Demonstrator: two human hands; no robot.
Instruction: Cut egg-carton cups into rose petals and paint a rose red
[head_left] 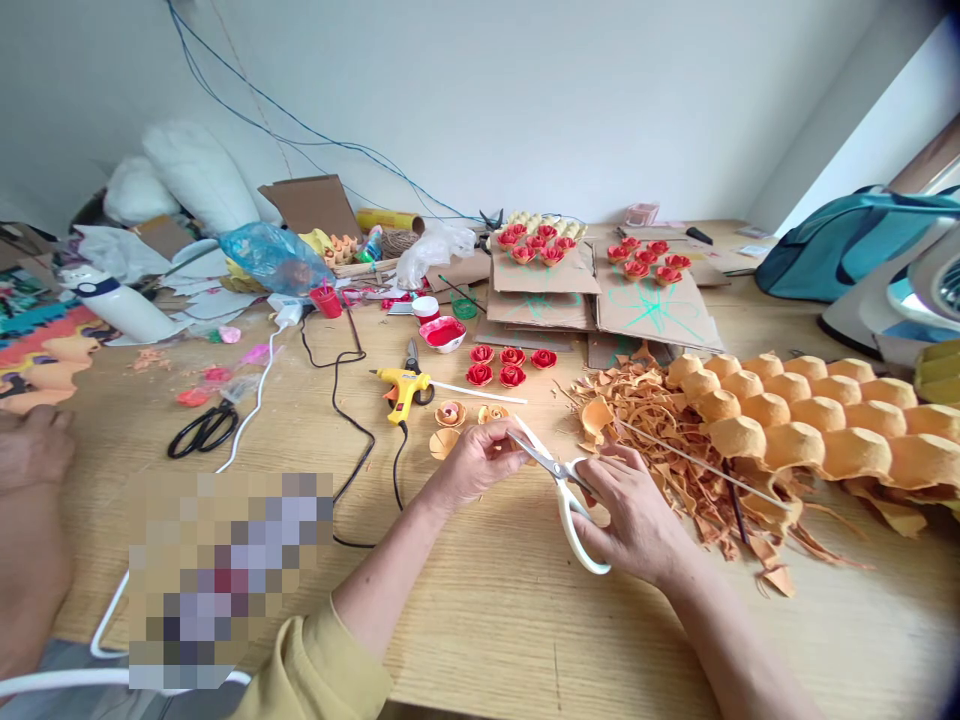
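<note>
My right hand [626, 505] grips a pair of scissors [574, 535] with white handles, their blades apart and pointing left. Close to the blade tips, my left hand [480, 462] is closed in a pinch; whatever lies between its fingers is hidden. Just beyond the left hand are small orange cups of egg-carton pulp, one a plain cup [444, 444] and another a layered flower [450, 413]. A yellow glue gun [405, 390] lies behind them. To the right of my right hand spreads a heap of orange pulp scraps [675, 460].
Stacked orange egg cartons [795, 410] stand at the right. Several red paper roses [512, 357] sit mid-table, with more on cardboard [649, 310]. A bowl of red paint [442, 333] and black scissors [202, 430] lie leftward. Another person's hand [34, 450] rests far left.
</note>
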